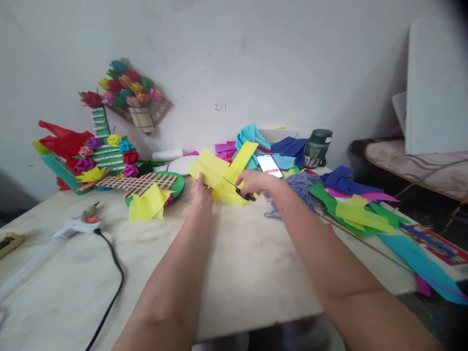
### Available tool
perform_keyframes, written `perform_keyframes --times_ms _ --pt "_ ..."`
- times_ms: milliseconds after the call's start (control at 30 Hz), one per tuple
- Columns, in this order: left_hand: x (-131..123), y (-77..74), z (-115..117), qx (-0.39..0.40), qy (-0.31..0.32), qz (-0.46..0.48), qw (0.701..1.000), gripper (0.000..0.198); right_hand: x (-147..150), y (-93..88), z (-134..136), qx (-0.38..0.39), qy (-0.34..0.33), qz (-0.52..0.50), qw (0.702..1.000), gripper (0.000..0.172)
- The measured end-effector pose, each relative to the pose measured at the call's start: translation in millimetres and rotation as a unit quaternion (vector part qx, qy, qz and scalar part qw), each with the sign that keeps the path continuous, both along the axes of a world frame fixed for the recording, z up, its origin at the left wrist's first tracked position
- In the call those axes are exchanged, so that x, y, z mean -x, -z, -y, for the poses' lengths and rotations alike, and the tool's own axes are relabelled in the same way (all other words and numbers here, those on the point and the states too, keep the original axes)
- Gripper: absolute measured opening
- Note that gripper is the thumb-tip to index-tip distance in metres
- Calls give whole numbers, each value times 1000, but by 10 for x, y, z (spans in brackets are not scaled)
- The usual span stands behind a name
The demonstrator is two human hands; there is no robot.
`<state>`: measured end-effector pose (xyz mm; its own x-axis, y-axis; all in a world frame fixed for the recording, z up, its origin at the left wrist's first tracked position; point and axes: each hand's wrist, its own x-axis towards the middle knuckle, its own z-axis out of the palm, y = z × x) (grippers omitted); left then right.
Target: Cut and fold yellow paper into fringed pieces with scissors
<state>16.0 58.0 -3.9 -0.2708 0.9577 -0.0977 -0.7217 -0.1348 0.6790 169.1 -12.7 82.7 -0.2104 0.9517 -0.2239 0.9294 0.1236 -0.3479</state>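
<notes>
My left hand (pixel 202 192) is closed on the near left edge of a sheet of yellow crepe paper (pixel 215 168), held up off the table. A pair of scissors (pixel 245 196) with dark handles is in my right hand (pixel 258 181), its fingers wrapped round the loops. The blades point left and lie against the yellow paper; whether they are cutting into it, I cannot tell. Behind my right hand a yellow strip (pixel 243 158) slants up to the right. A phone (pixel 269 166) with a lit screen lies just beyond that hand.
On the left are a stick craft (pixel 142 183) with yellow paper, a glue gun (pixel 82 222) and its black cord (pixel 119 268). Purple-grey yarn (pixel 302 187), coloured paper (pixel 325 202) and a dark green bottle (pixel 317 148) stand or lie right. Paper flowers (pixel 127 87) hang on the wall.
</notes>
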Motion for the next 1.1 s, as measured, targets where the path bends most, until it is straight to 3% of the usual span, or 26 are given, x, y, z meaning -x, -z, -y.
perform_keyframes --times_ms 233,433,567,767,867,967,1033,1100 --pt "0 87 21 -24 29 -34 999 13 -218 40 -78 -56 110 105 987 32" --pt "62 124 -29 -79 72 -39 994 12 -335 317 -161 -108 146 187 965 42" --pt "51 112 -15 -106 73 -30 991 13 -322 412 -166 -106 125 214 963 43" --pt "30 100 -6 -95 22 -25 995 7 -47 330 -142 -171 93 202 960 35" --pt "40 127 -15 -81 2 -42 996 8 159 305 -63 -219 -22 152 963 41" --pt "56 176 -30 -88 -11 -60 994 11 353 359 46 -200 -165 141 955 51" --pt "62 209 -43 -95 -14 -62 993 12 466 437 105 -171 -159 170 957 46" --pt "65 233 -58 -98 -12 -62 993 12 552 532 138 -169 -99 184 963 41"
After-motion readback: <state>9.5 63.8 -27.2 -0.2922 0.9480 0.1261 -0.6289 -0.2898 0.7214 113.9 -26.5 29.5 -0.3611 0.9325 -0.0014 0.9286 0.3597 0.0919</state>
